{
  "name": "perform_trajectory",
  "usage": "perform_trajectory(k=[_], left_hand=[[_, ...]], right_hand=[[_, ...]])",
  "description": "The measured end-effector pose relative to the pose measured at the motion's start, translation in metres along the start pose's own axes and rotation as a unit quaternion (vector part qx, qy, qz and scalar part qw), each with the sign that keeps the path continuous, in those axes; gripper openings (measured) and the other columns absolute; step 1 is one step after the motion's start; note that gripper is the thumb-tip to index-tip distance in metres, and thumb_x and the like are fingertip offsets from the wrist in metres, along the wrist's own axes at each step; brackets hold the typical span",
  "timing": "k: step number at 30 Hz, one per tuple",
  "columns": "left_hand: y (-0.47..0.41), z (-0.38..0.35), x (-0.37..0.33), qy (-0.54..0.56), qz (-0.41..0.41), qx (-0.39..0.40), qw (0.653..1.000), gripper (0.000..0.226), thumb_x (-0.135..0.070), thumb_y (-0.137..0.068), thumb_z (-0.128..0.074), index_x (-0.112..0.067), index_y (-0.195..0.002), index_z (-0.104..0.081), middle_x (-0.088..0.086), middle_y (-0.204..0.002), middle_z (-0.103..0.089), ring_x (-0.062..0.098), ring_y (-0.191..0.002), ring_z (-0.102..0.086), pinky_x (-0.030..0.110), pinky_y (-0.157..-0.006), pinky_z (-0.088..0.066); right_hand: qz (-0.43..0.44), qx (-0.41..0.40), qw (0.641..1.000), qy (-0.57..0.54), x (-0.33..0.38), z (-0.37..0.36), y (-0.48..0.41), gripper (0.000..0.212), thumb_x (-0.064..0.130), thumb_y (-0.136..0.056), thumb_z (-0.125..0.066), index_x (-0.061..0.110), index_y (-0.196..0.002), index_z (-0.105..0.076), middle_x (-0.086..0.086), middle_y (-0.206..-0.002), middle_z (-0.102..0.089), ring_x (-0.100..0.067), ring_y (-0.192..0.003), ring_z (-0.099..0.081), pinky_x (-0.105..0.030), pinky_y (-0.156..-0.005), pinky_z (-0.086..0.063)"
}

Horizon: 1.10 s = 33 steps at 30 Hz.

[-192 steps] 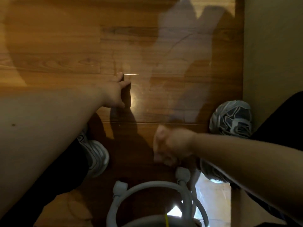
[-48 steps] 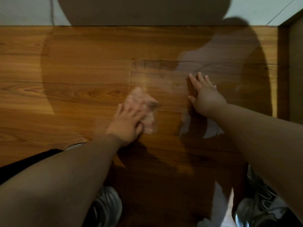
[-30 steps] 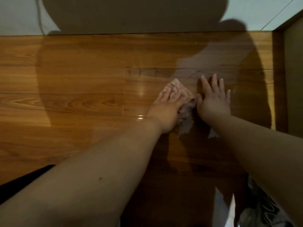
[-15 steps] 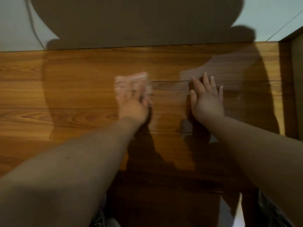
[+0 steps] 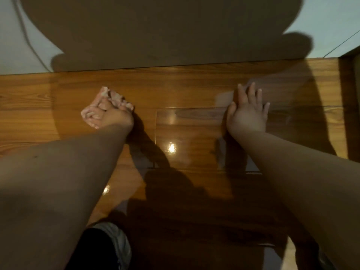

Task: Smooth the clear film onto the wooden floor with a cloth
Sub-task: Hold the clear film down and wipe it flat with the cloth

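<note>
A clear film (image 5: 187, 137) lies on the wooden floor (image 5: 29, 114), glossy with light glints and a visible left edge. My left hand (image 5: 111, 115) presses a crumpled pale pink cloth (image 5: 115, 98) onto the boards, left of the film's edge. My right hand (image 5: 247, 112) lies flat with fingers spread on the film's right part, holding it down. Both forearms reach in from below.
A pale wall (image 5: 11, 36) meets the floor at the top, with a thin cable (image 5: 29, 39) running down it. A dark wooden frame (image 5: 348, 94) stands at the right. My grey shoe (image 5: 118, 248) sits at the bottom, under my left arm.
My left hand has slid the cloth leftward, off the film's left edge. My right hand stays pressed flat on the film's right side.
</note>
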State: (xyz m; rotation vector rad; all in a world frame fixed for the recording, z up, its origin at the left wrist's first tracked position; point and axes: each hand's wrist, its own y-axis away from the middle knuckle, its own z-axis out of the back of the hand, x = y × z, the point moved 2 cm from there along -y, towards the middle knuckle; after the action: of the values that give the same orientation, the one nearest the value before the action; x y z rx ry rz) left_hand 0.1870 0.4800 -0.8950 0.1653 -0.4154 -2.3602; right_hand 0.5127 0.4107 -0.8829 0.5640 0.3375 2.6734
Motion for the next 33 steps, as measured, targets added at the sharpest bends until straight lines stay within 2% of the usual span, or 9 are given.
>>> perform_trajectory(k=[6,12,15,17,19,21,24,26,33], left_hand=[[0.088,-0.031,-0.077,0.017,-0.241,0.031,0.970,0.056,-0.039,-0.101,-0.023,-0.032,-0.153,-0.003,0.011,-0.161,0.004,0.039,-0.146,0.006,0.048,-0.115,0.008],[0.109,-0.029,-0.119,-0.097,-0.612,0.088,0.780,0.055,-0.046,-0.099,-0.033,-0.038,-0.151,-0.015,-0.002,-0.162,0.003,0.025,-0.148,0.007,0.047,-0.116,0.002],[0.061,-0.020,-0.094,-0.098,-0.486,-0.002,0.868,0.058,-0.046,-0.097,-0.031,-0.033,-0.152,-0.014,0.002,-0.161,-0.007,0.023,-0.148,0.000,0.053,-0.115,0.003],[0.039,-0.017,-0.071,-0.027,-0.249,-0.028,0.968,0.062,-0.044,-0.097,-0.028,-0.027,-0.153,-0.007,0.008,-0.161,0.002,0.029,-0.148,0.007,0.053,-0.114,0.007],[0.039,-0.014,-0.068,0.040,-0.060,-0.033,0.997,0.063,-0.045,-0.100,-0.027,-0.023,-0.154,-0.005,0.011,-0.161,0.008,0.034,-0.146,0.010,0.054,-0.115,0.004],[0.049,-0.018,-0.090,0.011,-0.135,-0.003,0.991,0.062,-0.040,-0.101,-0.028,-0.020,-0.154,-0.003,0.013,-0.161,0.004,0.037,-0.146,0.005,0.053,-0.117,0.000],[0.098,-0.030,-0.142,-0.042,-0.432,0.060,0.899,0.055,-0.032,-0.101,-0.027,-0.023,-0.153,-0.012,0.013,-0.160,-0.009,0.035,-0.146,-0.004,0.046,-0.119,-0.005],[0.125,-0.037,-0.166,-0.044,-0.491,0.095,0.865,0.054,-0.038,-0.102,-0.024,-0.030,-0.153,-0.010,0.006,-0.162,0.002,0.030,-0.147,0.006,0.044,-0.119,0.002],[0.018,-0.025,-0.069,-0.023,-0.232,-0.006,0.972,0.062,-0.056,-0.094,-0.017,-0.036,-0.151,-0.003,0.002,-0.162,0.000,0.032,-0.147,0.007,0.060,-0.111,0.001]], right_hand=[[-0.062,-0.011,0.998,0.011,-0.015,0.002,-0.025,0.057,0.041,-0.096,-0.025,0.033,-0.151,-0.011,-0.004,-0.160,0.003,-0.027,-0.146,0.008,-0.051,-0.114,0.006],[0.016,-0.020,0.997,0.067,-0.017,-0.003,-0.029,0.060,0.039,-0.095,-0.023,0.025,-0.152,-0.011,-0.003,-0.161,0.001,-0.023,-0.147,0.006,-0.050,-0.113,0.008],[0.038,-0.020,0.997,0.070,-0.016,0.002,-0.038,0.060,0.037,-0.095,-0.023,0.023,-0.152,-0.008,0.000,-0.161,0.001,-0.022,-0.147,0.006,-0.046,-0.113,0.010],[-0.027,-0.027,0.999,0.020,-0.015,0.006,-0.043,0.061,0.033,-0.096,-0.025,0.020,-0.152,-0.006,-0.002,-0.160,0.002,-0.022,-0.147,0.007,-0.046,-0.114,0.008],[-0.046,-0.025,0.999,0.005,-0.016,0.007,-0.043,0.060,0.030,-0.097,-0.024,0.019,-0.153,-0.006,-0.004,-0.160,0.004,-0.022,-0.147,0.008,-0.046,-0.115,0.008],[-0.015,-0.024,0.999,0.020,-0.019,0.006,-0.041,0.057,0.030,-0.098,-0.021,0.020,-0.153,-0.006,-0.004,-0.160,0.004,-0.021,-0.147,0.008,-0.044,-0.115,0.008],[0.012,-0.029,0.999,0.026,-0.022,0.005,-0.041,0.056,0.032,-0.099,-0.021,0.020,-0.153,-0.009,-0.003,-0.161,0.001,-0.021,-0.147,0.006,-0.043,-0.116,0.006],[0.011,-0.031,0.999,0.034,-0.024,0.005,-0.040,0.057,0.032,-0.099,-0.022,0.019,-0.152,-0.010,-0.004,-0.161,0.000,-0.021,-0.147,0.004,-0.043,-0.117,0.004],[0.076,0.036,0.994,0.065,-0.007,0.004,-0.033,0.053,0.042,-0.098,-0.022,0.040,-0.150,-0.008,0.000,-0.160,0.009,-0.027,-0.145,0.016,-0.052,-0.112,0.012]])
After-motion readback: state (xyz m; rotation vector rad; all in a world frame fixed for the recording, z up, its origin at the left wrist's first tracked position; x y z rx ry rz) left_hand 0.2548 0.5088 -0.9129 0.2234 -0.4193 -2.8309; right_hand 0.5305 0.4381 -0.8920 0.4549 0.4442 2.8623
